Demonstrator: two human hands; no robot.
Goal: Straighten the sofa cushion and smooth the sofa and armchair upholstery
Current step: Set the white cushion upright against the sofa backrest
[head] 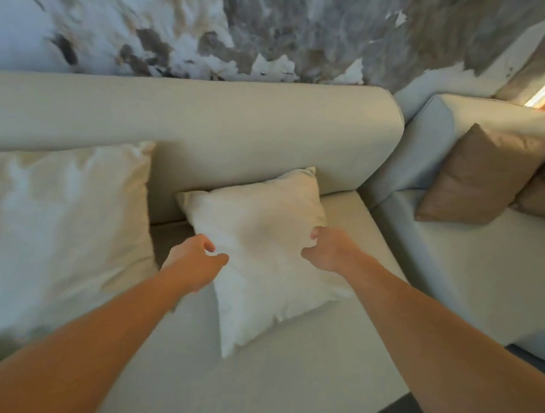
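A small white cushion (260, 254) lies tilted on the beige sofa seat (265, 387), its top corner leaning against the sofa back (205, 124). My left hand (195, 260) hovers at the cushion's left edge with fingers curled and apart, holding nothing. At the cushion's right edge my right hand (325, 248) is open too, fingers curved toward the fabric; I cannot tell whether they touch it. Both forearms reach in from the bottom of the view.
A large white cushion (55, 230) rests against the sofa back on the left. To the right stands a pale armchair (457, 262) with two brown cushions (478, 178). A patterned grey and white wall is behind. Dark floor shows at the bottom right.
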